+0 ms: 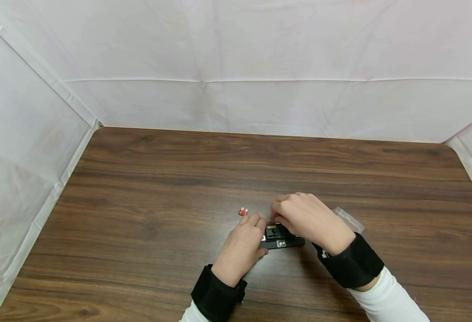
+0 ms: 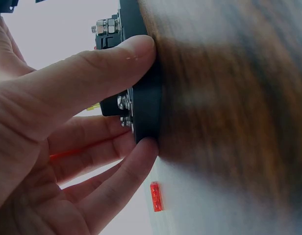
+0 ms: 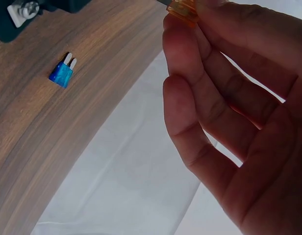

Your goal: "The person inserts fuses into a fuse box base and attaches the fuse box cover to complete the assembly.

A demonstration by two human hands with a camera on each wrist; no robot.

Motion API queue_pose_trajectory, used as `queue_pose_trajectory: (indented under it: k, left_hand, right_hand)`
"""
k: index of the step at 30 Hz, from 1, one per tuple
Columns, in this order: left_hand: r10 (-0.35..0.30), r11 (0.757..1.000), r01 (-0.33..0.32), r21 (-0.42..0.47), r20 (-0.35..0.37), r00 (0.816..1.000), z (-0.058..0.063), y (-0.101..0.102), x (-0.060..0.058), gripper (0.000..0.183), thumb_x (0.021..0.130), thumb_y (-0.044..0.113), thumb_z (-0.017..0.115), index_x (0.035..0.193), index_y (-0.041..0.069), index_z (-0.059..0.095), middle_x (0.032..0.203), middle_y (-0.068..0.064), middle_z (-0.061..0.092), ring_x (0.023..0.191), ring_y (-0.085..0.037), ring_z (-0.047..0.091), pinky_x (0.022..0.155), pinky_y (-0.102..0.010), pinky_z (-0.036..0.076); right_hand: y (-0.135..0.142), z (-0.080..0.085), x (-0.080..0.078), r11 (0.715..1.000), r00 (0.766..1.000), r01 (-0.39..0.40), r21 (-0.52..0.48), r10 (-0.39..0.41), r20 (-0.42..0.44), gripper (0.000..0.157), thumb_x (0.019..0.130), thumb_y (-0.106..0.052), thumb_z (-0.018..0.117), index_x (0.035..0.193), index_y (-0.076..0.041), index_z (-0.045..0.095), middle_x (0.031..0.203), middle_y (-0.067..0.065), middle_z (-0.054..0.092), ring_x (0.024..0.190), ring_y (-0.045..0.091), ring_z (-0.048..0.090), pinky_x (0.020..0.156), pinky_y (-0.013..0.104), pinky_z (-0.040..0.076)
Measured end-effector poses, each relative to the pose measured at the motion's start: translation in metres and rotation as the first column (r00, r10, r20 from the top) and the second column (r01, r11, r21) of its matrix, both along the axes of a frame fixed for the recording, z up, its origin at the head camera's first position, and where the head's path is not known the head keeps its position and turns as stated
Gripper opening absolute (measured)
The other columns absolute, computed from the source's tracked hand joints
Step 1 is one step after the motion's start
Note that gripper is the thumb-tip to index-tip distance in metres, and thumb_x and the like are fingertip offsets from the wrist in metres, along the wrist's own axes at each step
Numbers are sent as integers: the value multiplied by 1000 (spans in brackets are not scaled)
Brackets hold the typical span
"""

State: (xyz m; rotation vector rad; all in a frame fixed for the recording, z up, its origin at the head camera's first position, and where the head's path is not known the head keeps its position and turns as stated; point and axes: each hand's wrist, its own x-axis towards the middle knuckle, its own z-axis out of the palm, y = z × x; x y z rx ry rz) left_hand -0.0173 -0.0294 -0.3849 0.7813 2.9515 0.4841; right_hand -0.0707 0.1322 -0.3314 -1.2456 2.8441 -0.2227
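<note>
White sheeting (image 1: pixel 236 49) borders the table (image 1: pixel 139 192) behind and at both sides, apparently to screen the work area. The right hand (image 1: pixel 308 217) is positioned above the block's far side. The left hand (image 1: pixel 240 248) braces the block at its left end: thumb along one side, fingers clamped about the end, presumably to prevent sliding. The black block (image 1: pixel 292 243) lies flat on the table, terminals up, leaving its top accessible. A clear cover (image 1: pixel 348 219) sits apart, beyond the right wrist. A red fuse (image 1: pixel 242 212) and a blue fuse (image 3: pixel 61 76) lie loose near the block, likely for easy reach. An orange fuse (image 3: pixel 183 11) is pinched between right thumb and fingertip, blade exposed, probably to leave the metal unobstructed.
</note>
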Motion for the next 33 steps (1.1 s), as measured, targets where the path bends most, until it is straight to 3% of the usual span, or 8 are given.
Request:
queue_pose_trajectory:
  k: [9,33]
  left_hand:
    - [1,1000,-1,3,0,1000,0,0,0,43,66,24,81,99,5,59,91,-3,55,85,-16,50,76,-22,50]
    - [-9,1000,9,23,-9,1000,-3,-1,0,42,67,23,81,97,6,58,89,-3,54,82,-16,49,72,-21,49]
  right_hand:
    - [3,-1,7,999,1000,31,-18,-31,4,19,76,-11,71,65,-16,57,62,-7,49,52,7,42,43,24,38]
    - [0,-14,26,999,1000,-2,-46,3,23,21,76,-10,71,64,-16,55,62,-8,49,55,9,45,48,27,42]
